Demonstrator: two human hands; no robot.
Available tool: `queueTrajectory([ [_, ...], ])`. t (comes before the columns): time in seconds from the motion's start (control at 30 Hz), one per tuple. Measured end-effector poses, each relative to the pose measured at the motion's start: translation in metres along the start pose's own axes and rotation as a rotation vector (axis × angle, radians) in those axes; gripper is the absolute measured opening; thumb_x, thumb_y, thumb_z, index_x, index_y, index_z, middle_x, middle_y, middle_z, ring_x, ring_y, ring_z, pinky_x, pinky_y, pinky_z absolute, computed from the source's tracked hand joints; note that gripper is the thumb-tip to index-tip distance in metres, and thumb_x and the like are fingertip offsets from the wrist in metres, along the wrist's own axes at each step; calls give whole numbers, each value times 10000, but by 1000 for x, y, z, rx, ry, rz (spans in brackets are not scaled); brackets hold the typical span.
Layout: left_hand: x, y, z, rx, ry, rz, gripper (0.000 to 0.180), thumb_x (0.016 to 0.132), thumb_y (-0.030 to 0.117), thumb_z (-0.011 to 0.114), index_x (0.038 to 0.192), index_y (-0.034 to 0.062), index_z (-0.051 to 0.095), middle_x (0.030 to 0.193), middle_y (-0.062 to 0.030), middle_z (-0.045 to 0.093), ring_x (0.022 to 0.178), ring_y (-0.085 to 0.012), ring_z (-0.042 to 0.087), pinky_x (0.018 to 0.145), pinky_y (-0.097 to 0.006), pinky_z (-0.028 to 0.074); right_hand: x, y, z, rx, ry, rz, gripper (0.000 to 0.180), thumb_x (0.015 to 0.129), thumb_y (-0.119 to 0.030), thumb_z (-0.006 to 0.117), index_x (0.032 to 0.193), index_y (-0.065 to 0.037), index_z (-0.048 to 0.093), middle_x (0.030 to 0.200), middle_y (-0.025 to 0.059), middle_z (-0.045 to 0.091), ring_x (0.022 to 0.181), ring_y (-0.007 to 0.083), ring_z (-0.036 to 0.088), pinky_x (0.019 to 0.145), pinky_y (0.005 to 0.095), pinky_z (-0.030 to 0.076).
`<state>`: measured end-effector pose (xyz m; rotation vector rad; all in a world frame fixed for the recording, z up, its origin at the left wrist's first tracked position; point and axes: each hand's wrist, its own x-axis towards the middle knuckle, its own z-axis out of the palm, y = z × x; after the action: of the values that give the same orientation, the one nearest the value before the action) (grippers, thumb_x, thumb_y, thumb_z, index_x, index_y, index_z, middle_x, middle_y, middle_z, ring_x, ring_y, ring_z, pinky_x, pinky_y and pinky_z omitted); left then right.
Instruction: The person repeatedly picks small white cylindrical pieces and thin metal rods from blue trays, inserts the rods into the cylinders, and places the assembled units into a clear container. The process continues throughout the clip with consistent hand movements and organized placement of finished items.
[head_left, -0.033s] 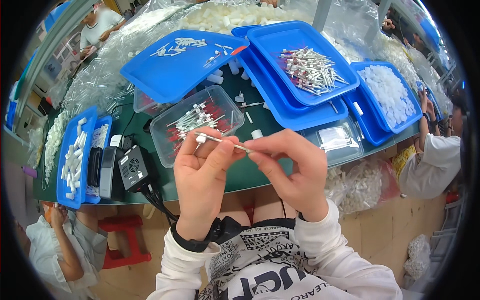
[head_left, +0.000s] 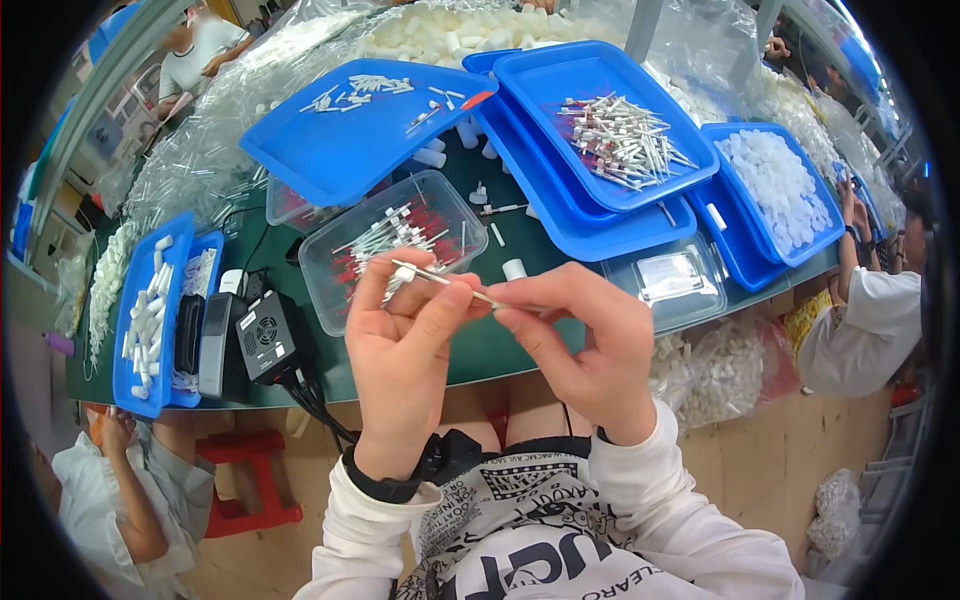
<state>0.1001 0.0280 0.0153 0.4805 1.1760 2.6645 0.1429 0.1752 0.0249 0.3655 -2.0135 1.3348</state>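
My left hand [head_left: 408,345] pinches a thin whitish stick [head_left: 420,272] between thumb and fingers. The stick slants down toward the right, where the thumb and fingertips of my right hand [head_left: 590,335] grip its other end. Both hands are raised over the near edge of the table. Just beyond my left hand is a clear plastic box [head_left: 470,215] with white and dark red thin sticks [head_left: 400,240] inside. A short white cylinder [head_left: 514,269] stands on the table beyond the gap between my hands.
Blue trays hold sticks [head_left: 625,140], translucent white pieces [head_left: 780,185] and white cylinders [head_left: 150,315]. One tilted blue tray [head_left: 330,140] lies partly over the clear boxes. A black device [head_left: 268,335] with cables is at the left. A clear lid [head_left: 670,278] lies right. Other people sit around the table.
The stick has turned a little and more of its right end shows past my right fingertips. My left fingers have risen slightly. Other things have stayed put.
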Motion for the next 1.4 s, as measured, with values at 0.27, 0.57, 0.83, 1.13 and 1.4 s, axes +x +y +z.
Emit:
queueTrajectory([
  [0.27, 2, 6, 0, 379, -254, 36, 273, 893, -72, 542, 1164, -47, 546, 1123, -188, 620, 980, -234, 647, 844, -315, 515, -4, 7, -17, -161, 6, 89, 139, 794, 31, 685, 919, -23, 655, 812, 77, 662, 618, 156, 597, 546, 261, 478],
  [0.57, 8, 11, -3, 893, -238, 401, 130, 739, -1, 743, 863, -8, 704, 800, -101, 685, 663, -175, 631, 564, -252, 469, 4, -7, -22, -291, -60, -159, 179, 700, 7, 746, 856, -22, 662, 740, 50, 644, 621, 196, 593, 541, 283, 474],
  [0.83, 12, 15, 2, 1098, -368, 635, 231, 659, -32, 779, 876, 2, 707, 776, -90, 660, 638, -198, 623, 511, -269, 479, 11, -2, -27, -152, -112, -129, 149, 693, -5, 754, 815, -32, 672, 758, 54, 663, 622, 193, 599, 538, 277, 466],
  [1.13, 14, 15, -1, 1096, -392, 634, 231, 667, -23, 774, 884, -4, 698, 767, -96, 646, 622, -209, 611, 519, -284, 479, 11, 4, -37, 12, -216, 81, 204, 744, -67, 760, 941, -33, 715, 792, 81, 687, 634, 190, 640, 558, 264, 486],
  [1.4, 31, 9, 14, 1161, -382, 474, 237, 692, 5, 768, 917, 0, 694, 830, -106, 684, 728, -216, 654, 641, -292, 505, 35, 9, -51, -129, -310, 211, 117, 803, -74, 716, 898, -9, 698, 770, 75, 680, 653, 131, 643, 599, 253, 503],
])
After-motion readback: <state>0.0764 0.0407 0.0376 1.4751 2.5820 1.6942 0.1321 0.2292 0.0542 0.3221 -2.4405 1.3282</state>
